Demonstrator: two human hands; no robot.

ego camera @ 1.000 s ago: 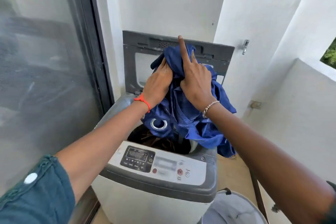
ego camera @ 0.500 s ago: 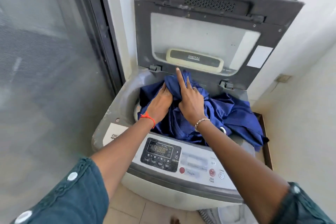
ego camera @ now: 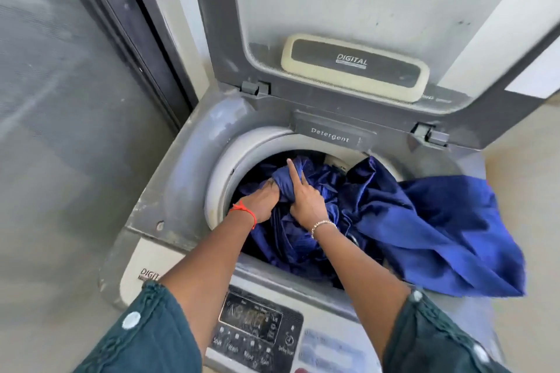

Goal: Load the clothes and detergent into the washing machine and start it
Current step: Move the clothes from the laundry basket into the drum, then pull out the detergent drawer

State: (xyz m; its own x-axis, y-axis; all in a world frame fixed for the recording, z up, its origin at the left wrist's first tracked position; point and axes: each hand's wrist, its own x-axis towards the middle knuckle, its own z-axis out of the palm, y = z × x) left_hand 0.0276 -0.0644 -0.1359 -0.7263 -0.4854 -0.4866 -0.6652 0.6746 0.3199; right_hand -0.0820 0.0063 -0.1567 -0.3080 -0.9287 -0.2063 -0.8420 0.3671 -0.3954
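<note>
A grey top-loading washing machine (ego camera: 181, 185) stands with its lid (ego camera: 363, 9) raised upright. A dark blue cloth (ego camera: 439, 230) fills the round drum opening, and one part spills over the machine's right rim. My left hand (ego camera: 263, 200) grips a bunch of the cloth inside the drum. Right beside it, my right hand (ego camera: 306, 203) holds the same bunch with the index finger stretched out. The drawer marked Detergent (ego camera: 330, 135) sits shut behind the drum. No detergent container shows.
The control panel (ego camera: 254, 327) with display and buttons lies at the near edge between my forearms. A glass sliding door (ego camera: 60, 130) with a dark frame stands close on the left. Bare floor shows to the right of the machine.
Both hands have gone down from above the rim into the drum, taking the blue cloth with them. My view has moved closer and tilted down over the opening.
</note>
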